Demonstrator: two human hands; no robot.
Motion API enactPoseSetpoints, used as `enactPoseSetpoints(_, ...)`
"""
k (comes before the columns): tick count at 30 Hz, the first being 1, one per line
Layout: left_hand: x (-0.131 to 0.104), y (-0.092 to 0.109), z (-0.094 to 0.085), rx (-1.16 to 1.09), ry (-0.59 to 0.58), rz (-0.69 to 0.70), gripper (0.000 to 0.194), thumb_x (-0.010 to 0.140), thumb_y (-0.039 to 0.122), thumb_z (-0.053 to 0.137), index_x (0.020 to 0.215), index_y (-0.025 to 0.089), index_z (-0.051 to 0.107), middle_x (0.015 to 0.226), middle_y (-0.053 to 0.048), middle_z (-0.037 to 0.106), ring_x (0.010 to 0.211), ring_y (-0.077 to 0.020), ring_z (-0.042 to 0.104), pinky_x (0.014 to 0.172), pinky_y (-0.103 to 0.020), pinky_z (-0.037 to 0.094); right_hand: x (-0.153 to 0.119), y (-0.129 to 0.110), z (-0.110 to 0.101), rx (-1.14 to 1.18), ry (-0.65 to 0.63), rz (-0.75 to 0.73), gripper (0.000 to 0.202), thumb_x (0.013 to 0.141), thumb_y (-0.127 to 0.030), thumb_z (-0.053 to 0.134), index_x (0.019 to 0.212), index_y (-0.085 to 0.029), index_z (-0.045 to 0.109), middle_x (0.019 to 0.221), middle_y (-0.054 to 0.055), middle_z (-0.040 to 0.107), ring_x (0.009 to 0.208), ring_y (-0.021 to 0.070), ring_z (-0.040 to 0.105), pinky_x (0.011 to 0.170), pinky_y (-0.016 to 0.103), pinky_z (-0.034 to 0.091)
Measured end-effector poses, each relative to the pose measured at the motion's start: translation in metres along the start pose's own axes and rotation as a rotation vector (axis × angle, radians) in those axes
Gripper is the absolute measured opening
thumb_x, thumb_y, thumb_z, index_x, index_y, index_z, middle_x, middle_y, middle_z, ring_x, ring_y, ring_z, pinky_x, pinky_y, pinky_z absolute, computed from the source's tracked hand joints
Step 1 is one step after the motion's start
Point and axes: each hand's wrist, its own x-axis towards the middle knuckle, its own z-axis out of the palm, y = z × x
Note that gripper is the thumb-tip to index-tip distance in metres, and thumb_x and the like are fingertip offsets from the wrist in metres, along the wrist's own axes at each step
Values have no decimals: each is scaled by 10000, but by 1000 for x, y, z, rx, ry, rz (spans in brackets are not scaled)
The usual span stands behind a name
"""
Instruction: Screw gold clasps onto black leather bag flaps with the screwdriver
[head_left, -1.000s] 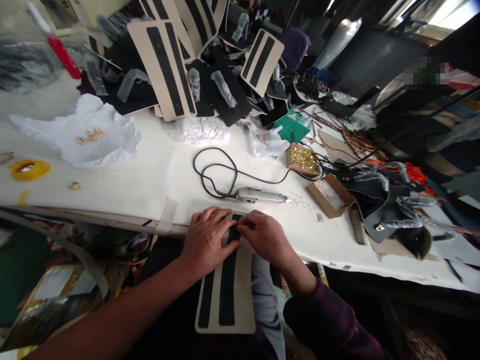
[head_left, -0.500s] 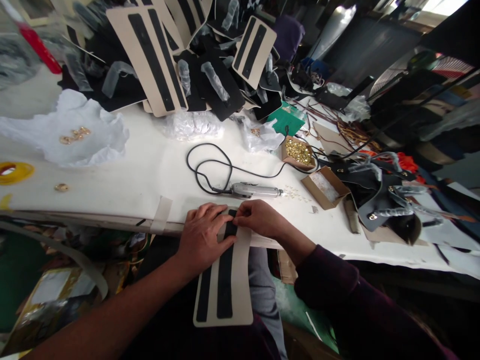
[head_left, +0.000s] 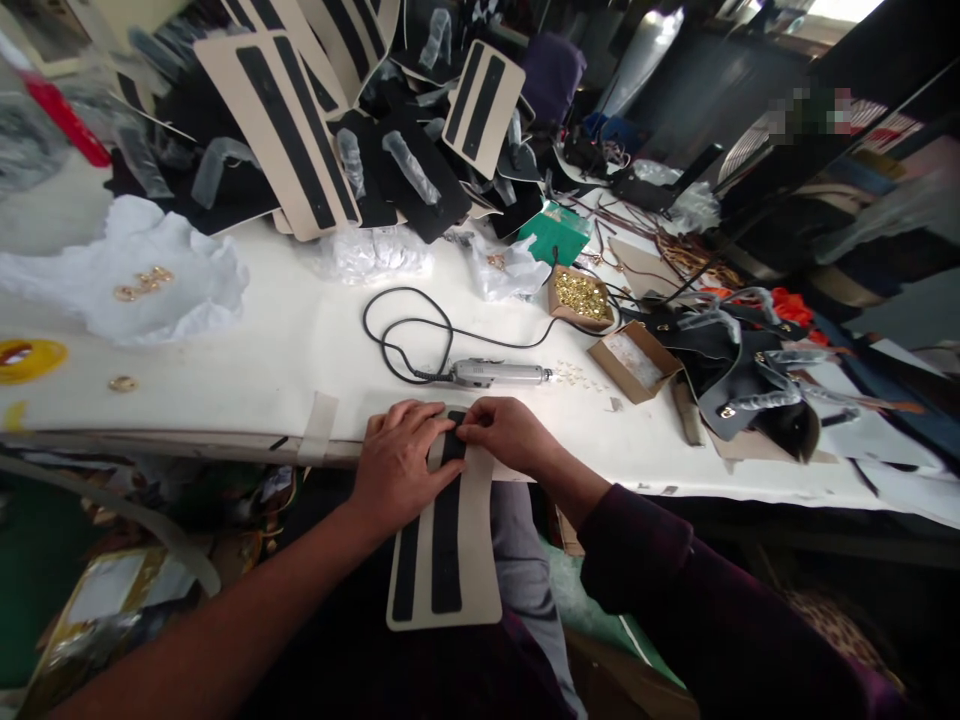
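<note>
One long counter, smooth and white, runs across in front of me. At its left end lies a glossy yellow ring, with a small gold disc nearby and a crumpled, thin white sheet holding shiny gold pieces. Behind stands a jumble of stiff beige boards with black strips, mixed with black pieces and handles wrapped in clear plastic.

In the middle, a beige panel with rounded corners and two dark strips lies above my lap, slightly bowed, its far end at the counter's edge. My left hand is spread on it, thumb apart from the fingers. My right hand has thumb and fingertip pressed together at the longer strip; I cannot tell whether anything is between them.

Just beyond is a silver, tube-shaped tool with a looped black cord. Rightward come a cardboard box of gold bits, another box holding clear plastic, and a smooth black bag; past them the room is dim.
</note>
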Motion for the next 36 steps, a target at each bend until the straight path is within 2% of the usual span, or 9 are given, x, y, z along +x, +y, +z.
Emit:
enactPoseSetpoints(5,-1,1,-1,3,11,0,440,780,374,882,1175,284,712,1384,-54,701,1296,-354,569,992,-535,452,9,-3,-9,30,-112,-1,99,728,-235,781,711,-188,695,602,-57,599,590,115,506,571,252,371)
enactPoseSetpoints(17,0,0,0,-15,8,-3,435,785,359,874,1178,273,710,1396,-48,697,1305,-342,569,1006,-530,446,8,2,-11,64,-147,-56,130,758,-306,747,747,-181,711,641,-47,609,615,114,506,569,247,371)
enactPoseSetpoints(22,-1,0,-1,-18,8,1,438,789,360,873,1184,264,709,1402,-41,692,1315,-333,565,1015,-526,446,12,1,-10,-8,-136,-41,127,757,-297,758,747,-176,719,646,-37,633,620,118,528,569,244,389)
enactPoseSetpoints(28,-1,0,-1,-10,11,-6,442,778,348,888,1177,267,714,1395,-41,697,1309,-339,566,1001,-525,445,23,-13,-16,-147,-221,52,115,730,-244,790,694,-192,694,591,-36,634,582,134,559,535,251,383)
enactPoseSetpoints(36,-1,0,0,-14,18,-1,432,778,349,879,1173,275,720,1388,-51,702,1302,-354,571,1003,-537,452,10,-11,-9,-100,-88,34,109,740,-256,789,725,-191,703,630,-48,619,613,119,535,560,249,372)
